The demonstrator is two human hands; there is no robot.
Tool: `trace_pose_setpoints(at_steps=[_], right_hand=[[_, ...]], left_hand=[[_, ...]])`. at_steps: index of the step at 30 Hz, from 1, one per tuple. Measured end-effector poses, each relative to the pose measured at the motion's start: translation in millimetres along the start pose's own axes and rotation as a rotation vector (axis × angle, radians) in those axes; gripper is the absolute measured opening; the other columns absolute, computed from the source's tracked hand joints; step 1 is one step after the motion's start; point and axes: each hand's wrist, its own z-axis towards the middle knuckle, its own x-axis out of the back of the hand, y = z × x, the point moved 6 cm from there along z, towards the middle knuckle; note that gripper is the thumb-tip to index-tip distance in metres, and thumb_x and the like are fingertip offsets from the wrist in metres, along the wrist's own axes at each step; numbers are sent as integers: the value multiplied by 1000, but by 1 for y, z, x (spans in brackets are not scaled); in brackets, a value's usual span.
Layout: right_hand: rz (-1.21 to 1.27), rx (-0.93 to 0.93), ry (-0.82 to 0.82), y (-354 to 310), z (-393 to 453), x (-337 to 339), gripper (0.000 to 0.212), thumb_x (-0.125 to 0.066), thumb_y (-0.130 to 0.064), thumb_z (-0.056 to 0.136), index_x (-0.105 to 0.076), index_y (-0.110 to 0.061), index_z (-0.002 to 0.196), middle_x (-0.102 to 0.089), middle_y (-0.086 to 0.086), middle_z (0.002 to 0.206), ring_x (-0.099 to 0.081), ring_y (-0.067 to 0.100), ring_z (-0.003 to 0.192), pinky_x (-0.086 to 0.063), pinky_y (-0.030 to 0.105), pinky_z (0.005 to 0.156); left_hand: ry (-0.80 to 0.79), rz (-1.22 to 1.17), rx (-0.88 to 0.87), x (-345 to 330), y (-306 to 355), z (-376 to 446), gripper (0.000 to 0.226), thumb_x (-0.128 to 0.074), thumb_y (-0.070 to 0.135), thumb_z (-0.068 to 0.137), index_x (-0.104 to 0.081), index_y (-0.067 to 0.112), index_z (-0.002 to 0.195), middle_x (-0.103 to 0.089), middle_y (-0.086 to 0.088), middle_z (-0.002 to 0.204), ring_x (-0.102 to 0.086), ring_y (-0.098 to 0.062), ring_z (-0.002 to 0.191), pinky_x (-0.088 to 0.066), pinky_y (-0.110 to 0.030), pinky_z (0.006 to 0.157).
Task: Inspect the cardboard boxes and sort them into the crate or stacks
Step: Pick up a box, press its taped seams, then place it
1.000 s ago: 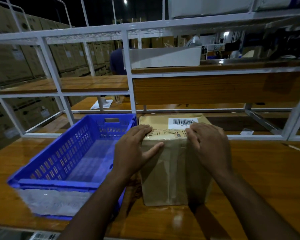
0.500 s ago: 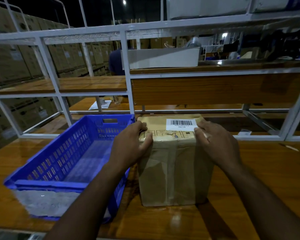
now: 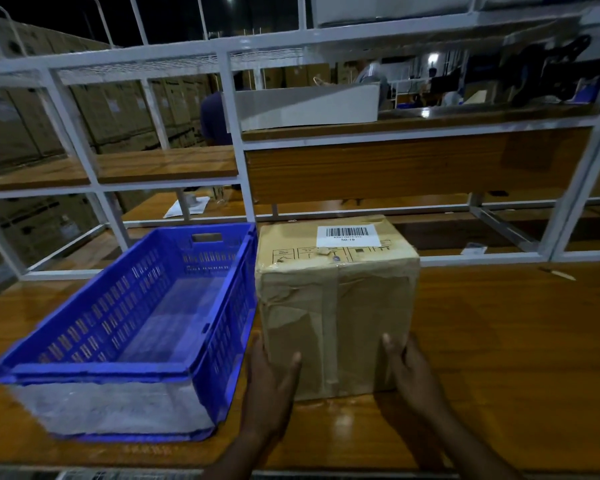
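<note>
A taped brown cardboard box point(image 3: 336, 306) stands upright on the wooden table point(image 3: 499, 341), a white barcode label point(image 3: 347, 235) on its top. Its front face is creased. My left hand point(image 3: 271, 379) lies against the box's lower left corner, thumb on the front face and fingers along the left side. At the lower right corner my right hand point(image 3: 409, 372) sits the same way, thumb in front and fingers on the right side. An empty blue plastic crate point(image 3: 125, 368) stands right beside the box on its left.
A white metal shelf frame point(image 3: 236, 161) with wooden boards rises just behind the box and crate. A white tray point(image 3: 309, 109) sits on an upper shelf. Large stacked cartons point(image 3: 21, 133) fill the far left. Papers point(image 3: 187, 206) lie on a table behind.
Both hands have slid from the box's top edge down to its lower front corners. The box and crate stay where they were.
</note>
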Motion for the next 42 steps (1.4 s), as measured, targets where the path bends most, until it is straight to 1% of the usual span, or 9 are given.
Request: trace_pose_setpoints(at_steps=[7, 11, 15, 18, 21, 26, 31, 36, 42], right_hand=[[-135, -79, -96, 21, -7, -3, 56, -41, -70, 88, -44, -30, 128, -63, -8, 114, -64, 17, 103, -55, 35, 82], [-66, 46, -55, -8, -5, 12, 54, -50, -69, 89, -45, -37, 132, -61, -19, 117, -61, 2, 101, -53, 25, 75], [66, 126, 9, -56, -7, 37, 44, -51, -63, 88, -49, -39, 125, -63, -16, 114, -61, 4, 104, -55, 32, 82], [137, 165, 54, -92, -11, 58, 55, -49, -67, 87, -56, -32, 128, -69, -9, 110, -67, 10, 99, -60, 40, 77], [170, 214, 114, -127, -16, 77, 50, -47, -66, 86, -60, -29, 117, -74, -5, 95, -73, 9, 82, -59, 29, 60], [141, 240, 146, -167, -6, 91, 43, -53, -52, 94, -48, -33, 132, -65, -18, 102, -66, 9, 94, -54, 30, 73], [88, 200, 88, -182, 11, 96, 71, -61, -15, 97, -18, -33, 150, -50, -16, 105, -58, 13, 100, -55, 44, 89], [-217, 211, 178, -197, 36, 89, 38, -68, -15, 93, -48, -22, 125, -39, 4, 142, -52, 27, 127, -53, 27, 82], [-657, 471, 215, -217, 24, 54, 20, -62, -27, 97, -74, -17, 109, -68, 4, 117, -59, 13, 100, -46, 21, 77]], left_hand=[[-45, 10, 105, -12, -24, -14, 42, -61, 51, 96, -39, 58, 131, -58, 23, 135, -55, 0, 123, -46, -27, 101], [7, 28, -5, 6, 23, -5, 39, -58, 46, 97, -38, 50, 130, -50, 35, 124, -53, 4, 114, -35, 0, 89], [50, -24, -38, 25, 71, 6, 49, -46, 61, 98, -42, 35, 140, -51, 22, 132, -52, 2, 122, -40, -13, 95], [23, -178, -42, 39, 106, 10, 44, -41, 66, 97, -49, 34, 126, -66, 13, 112, -68, 1, 95, -56, -17, 73], [-4, -244, -89, 49, 137, 13, 55, -37, 68, 96, -53, 26, 127, -74, -2, 104, -76, -13, 86, -62, -30, 64], [-106, -366, -73, 54, 162, 24, 76, -43, 78, 84, -48, 29, 142, -73, 0, 119, -73, -21, 104, -60, -51, 84], [-151, -311, -5, 63, 172, 42, 78, -58, 39, 89, -16, 44, 154, -54, 0, 145, -67, -21, 114, -56, -51, 96], [-109, -154, -2, 67, 172, 56, 72, -62, 24, 94, -22, 32, 153, -46, 0, 148, -59, -19, 119, -55, -37, 93], [100, 317, -412, 59, 188, 71, 43, -55, 19, 103, -52, 23, 145, -43, 4, 156, -27, -6, 146, -30, -37, 118]])
